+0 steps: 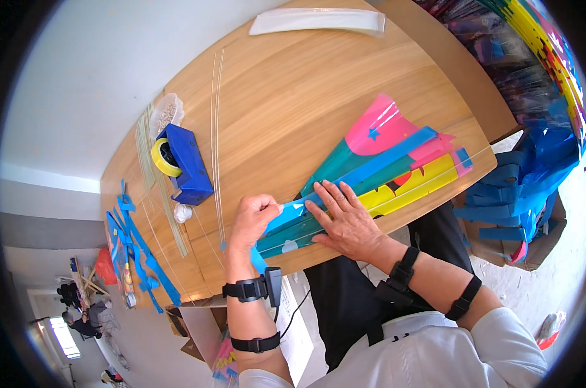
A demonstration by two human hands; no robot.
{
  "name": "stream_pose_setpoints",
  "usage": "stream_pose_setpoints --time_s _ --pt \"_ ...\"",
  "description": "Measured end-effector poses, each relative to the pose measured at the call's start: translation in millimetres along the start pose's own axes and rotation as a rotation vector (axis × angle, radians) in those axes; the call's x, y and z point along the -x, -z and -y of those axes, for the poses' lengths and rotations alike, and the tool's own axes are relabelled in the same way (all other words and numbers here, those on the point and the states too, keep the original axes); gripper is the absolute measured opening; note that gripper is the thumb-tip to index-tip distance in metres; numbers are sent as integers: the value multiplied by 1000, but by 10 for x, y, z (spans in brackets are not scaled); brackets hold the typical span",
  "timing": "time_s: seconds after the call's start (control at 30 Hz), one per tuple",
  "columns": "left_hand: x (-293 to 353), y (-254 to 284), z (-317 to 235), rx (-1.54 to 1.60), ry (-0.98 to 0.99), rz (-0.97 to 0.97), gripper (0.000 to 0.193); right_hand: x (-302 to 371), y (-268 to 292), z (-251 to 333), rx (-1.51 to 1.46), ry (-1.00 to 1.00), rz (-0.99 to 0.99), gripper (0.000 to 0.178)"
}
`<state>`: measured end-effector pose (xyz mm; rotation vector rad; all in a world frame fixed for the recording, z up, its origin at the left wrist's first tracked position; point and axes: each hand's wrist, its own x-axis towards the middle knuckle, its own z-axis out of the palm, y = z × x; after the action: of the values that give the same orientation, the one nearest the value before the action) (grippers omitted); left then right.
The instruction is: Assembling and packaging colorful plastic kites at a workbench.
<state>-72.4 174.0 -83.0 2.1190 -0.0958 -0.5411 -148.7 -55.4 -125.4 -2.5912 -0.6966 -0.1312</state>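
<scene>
A folded, shiny plastic sheet, printed pink, teal and yellow and looking like a kite, lies along the table's near right side. Across it runs a blue plastic strip, whose left end bends down over the near edge. At that end my left hand is closed, thumb and forefinger pinching the strip. My right hand lies on the strip and sheet with fingers stretched out, pressing them to the table. What sits under its palm is hidden.
A blue tape dispenser with yellow tape stands left of my hands, beside a plastic cup of small pieces. Thin rods lie nearby. More blue strips hang at the left edge. White sheets lie far back; a box stands right.
</scene>
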Motion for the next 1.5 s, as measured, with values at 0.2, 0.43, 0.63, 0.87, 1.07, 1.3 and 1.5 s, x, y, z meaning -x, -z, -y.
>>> stream_pose_setpoints --time_s 0.2,0.43,0.63,0.87,1.07,1.3,1.5 --pt "-199 -416 -32 148 -72 -29 16 -14 -12 20 7 40 -8 67" --pt "-254 -422 -156 -38 -10 26 21 74 15 -121 -129 96 -32 58" --pt "-248 -402 -165 -133 -34 34 31 17 40 -21 -100 56 -31 60" --pt "-275 -434 -125 -53 -98 -42 46 -53 35 43 -93 -39 -50 76" --pt "-282 -512 -143 -98 -54 -90 47 69 193 -184 103 -246 -16 84" --pt "125 -708 -300 -301 -251 -173 34 611 724 -1138 293 -268 9 100" --pt "507 -883 -408 -760 -413 -110 67 692 1076 -1393 267 -119 183 106"
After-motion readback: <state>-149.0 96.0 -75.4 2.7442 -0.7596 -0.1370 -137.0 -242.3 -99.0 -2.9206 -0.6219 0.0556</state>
